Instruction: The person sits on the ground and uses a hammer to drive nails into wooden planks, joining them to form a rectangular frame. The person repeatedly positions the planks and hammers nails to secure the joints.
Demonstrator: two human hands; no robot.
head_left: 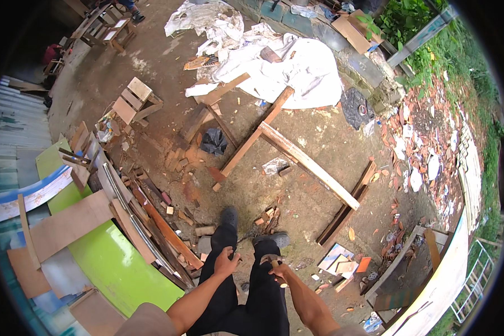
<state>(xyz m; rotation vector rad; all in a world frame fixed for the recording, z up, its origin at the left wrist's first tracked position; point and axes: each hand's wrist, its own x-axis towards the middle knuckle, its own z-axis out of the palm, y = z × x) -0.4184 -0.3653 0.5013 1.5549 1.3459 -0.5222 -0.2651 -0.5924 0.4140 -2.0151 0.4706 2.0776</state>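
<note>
My right hand [280, 273] is closed round the wooden handle of what looks like a hammer [274, 262], held over my right knee. My left hand [228, 262] is above my left thigh with its fingers curled in; anything inside them is too small to make out. On the ground ahead of me lies a long pale wooden beam [311, 165]. Its far left end meets a brown timber [246, 148], and its near right end meets another dark timber piece [347, 204]. Neither hand touches this wood.
Stacked boards, including a bright green panel [115, 263], lie on my left. A white sheet [297, 67] covers ground at the far side. A black plastic bag [213, 141] and a small wooden stool [134, 101] stand ahead left. Leaves and litter [420, 151] lie at right.
</note>
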